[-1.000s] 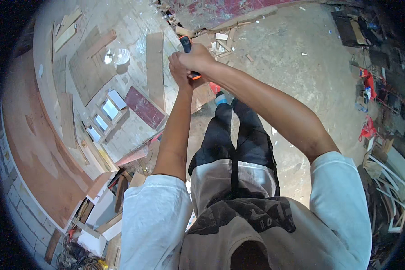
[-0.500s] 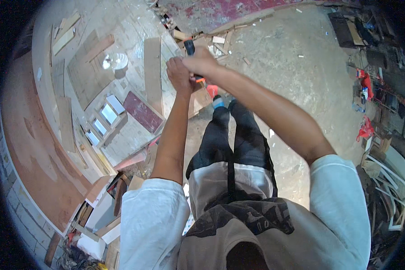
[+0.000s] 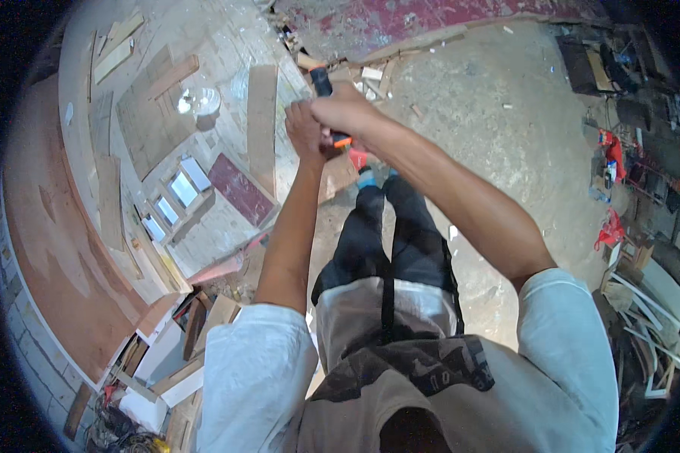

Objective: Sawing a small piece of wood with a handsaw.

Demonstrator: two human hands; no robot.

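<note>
Right hand point(image 3: 345, 110): fingers wrap the black-and-orange rod-shaped tool point(image 3: 323, 82), long axis slanting upper-left to lower-right. Left hand point(image 3: 304, 130) adjoins; finger hold indeterminable.

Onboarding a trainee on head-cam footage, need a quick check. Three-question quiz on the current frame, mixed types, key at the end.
1. Multiple choice: what does the right hand grip?
A) a red bag
B) a black-and-orange tool
C) a clear bowl

2. True or false: the dark red panel lies to the left of the left forearm.

3. Fill in the blank: the shirt's sleeves are ____.

Key: 1. B; 2. True; 3. White.
</note>
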